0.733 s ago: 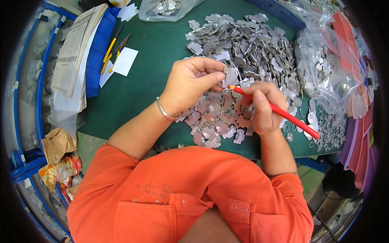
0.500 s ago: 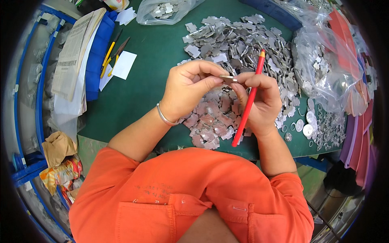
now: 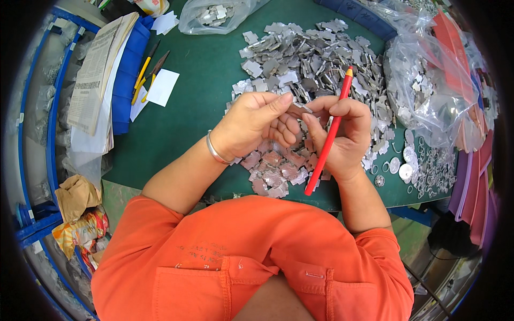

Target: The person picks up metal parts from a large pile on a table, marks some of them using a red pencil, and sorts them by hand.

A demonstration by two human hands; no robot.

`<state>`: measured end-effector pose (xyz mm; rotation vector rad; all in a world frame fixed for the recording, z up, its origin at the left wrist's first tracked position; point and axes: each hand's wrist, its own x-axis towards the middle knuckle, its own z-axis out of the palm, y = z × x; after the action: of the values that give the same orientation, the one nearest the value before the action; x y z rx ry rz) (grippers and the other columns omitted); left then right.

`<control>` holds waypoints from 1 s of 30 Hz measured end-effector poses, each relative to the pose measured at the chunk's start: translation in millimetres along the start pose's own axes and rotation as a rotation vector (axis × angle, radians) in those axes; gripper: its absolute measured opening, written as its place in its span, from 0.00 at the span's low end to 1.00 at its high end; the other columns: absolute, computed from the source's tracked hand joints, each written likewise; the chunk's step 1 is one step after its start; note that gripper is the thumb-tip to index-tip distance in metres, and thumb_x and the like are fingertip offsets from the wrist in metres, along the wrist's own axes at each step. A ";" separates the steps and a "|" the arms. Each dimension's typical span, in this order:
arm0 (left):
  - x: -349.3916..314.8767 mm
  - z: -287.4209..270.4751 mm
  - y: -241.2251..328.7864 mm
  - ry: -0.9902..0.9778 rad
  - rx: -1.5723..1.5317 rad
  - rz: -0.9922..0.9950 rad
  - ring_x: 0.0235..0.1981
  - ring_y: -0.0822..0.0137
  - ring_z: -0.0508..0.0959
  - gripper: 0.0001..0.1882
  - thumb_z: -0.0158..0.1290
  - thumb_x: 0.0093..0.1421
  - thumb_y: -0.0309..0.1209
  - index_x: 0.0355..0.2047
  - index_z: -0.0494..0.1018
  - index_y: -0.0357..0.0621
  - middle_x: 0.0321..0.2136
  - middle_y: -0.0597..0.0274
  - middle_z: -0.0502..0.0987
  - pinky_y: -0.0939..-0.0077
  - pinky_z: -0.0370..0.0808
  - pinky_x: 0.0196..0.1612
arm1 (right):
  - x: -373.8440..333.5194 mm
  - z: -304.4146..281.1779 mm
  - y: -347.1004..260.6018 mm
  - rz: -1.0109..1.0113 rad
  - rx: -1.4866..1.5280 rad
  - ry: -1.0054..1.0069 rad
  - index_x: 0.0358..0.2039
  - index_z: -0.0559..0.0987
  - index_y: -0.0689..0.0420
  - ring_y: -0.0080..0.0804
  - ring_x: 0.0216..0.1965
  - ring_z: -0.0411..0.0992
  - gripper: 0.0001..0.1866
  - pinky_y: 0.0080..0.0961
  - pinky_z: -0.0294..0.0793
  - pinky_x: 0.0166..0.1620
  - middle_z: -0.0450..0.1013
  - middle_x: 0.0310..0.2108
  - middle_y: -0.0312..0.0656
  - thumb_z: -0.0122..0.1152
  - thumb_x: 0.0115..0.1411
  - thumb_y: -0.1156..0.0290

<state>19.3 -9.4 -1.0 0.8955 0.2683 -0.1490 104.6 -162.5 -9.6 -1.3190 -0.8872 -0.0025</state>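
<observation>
A small flat metal piece [image 3: 301, 108] spans the gap between my hands over the heap. My left hand [image 3: 257, 122], with a silver bangle at the wrist, is closed with curled fingers at the piece's left end; its exact grip is partly hidden. At the other end, thumb and forefinger of my right hand [image 3: 347, 131] pinch the piece. A red pencil [image 3: 327, 147] lies slanted through the right hand's fingers, its tan tip upward. Below the hands are reddish-marked metal pieces [image 3: 276, 171]; beyond them rises a large pile of grey metal pieces [image 3: 310, 59].
Yellow-handled tools [image 3: 142, 80] and white paper [image 3: 163, 87] lie left on the green table [image 3: 187, 69], beside a blue bin [image 3: 122, 101] with newspapers. Plastic bags [image 3: 428, 96] of pieces stand right, near rings and discs [image 3: 423, 166]. A blue shelf rack [image 3: 52, 128] stands far left.
My left hand has rolled over, its thumb now raised and its other fingers curled into view. The metal piece has tilted and dropped slightly. The right hand keeps the red pencil.
</observation>
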 end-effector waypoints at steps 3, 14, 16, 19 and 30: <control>0.4 -0.3 2.3 -0.062 -0.072 -0.042 0.24 0.70 0.78 0.20 0.47 0.63 0.42 0.38 0.72 0.33 0.24 0.59 0.76 0.80 0.76 0.27 | -2.2 -2.7 -0.4 0.098 -0.014 -0.037 0.33 0.66 0.59 0.25 0.30 0.72 0.18 0.20 0.73 0.33 0.73 0.30 0.43 0.65 0.46 0.84; 5.0 -11.0 10.0 0.339 0.191 0.298 0.20 0.78 0.70 0.09 0.50 0.61 0.31 0.37 0.71 0.38 0.25 0.65 0.74 0.86 0.68 0.22 | 158.3 -54.5 12.9 0.296 0.106 0.298 0.37 0.63 0.59 0.39 0.33 0.76 0.09 0.25 0.77 0.34 0.73 0.34 0.51 0.53 0.59 0.74; 4.7 -14.1 15.1 0.389 0.218 0.317 0.19 0.80 0.69 0.09 0.51 0.60 0.31 0.37 0.71 0.38 0.24 0.66 0.74 0.88 0.66 0.21 | 161.3 -64.1 16.2 0.358 0.179 0.306 0.37 0.63 0.62 0.41 0.37 0.76 0.10 0.27 0.79 0.35 0.72 0.37 0.53 0.52 0.60 0.73; 4.4 -30.7 24.8 0.445 0.408 0.426 0.20 0.81 0.69 0.08 0.51 0.59 0.29 0.37 0.72 0.38 0.25 0.67 0.74 0.89 0.64 0.20 | 122.7 -53.8 2.3 0.415 0.075 0.174 0.37 0.65 0.61 0.37 0.35 0.76 0.10 0.25 0.76 0.33 0.74 0.36 0.52 0.50 0.62 0.67; 20.6 -40.5 24.9 0.385 1.521 0.482 0.31 0.59 0.75 0.17 0.64 0.43 0.30 0.32 0.73 0.37 0.29 0.54 0.74 0.71 0.73 0.35 | 33.7 -14.5 -21.2 0.394 0.101 0.046 0.35 0.68 0.61 0.25 0.27 0.74 0.09 0.17 0.71 0.30 0.75 0.30 0.46 0.48 0.64 0.68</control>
<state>38.1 37.5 -12.4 2.4788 0.2632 0.3403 125.7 -165.1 27.0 -1.3738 -0.5702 0.3138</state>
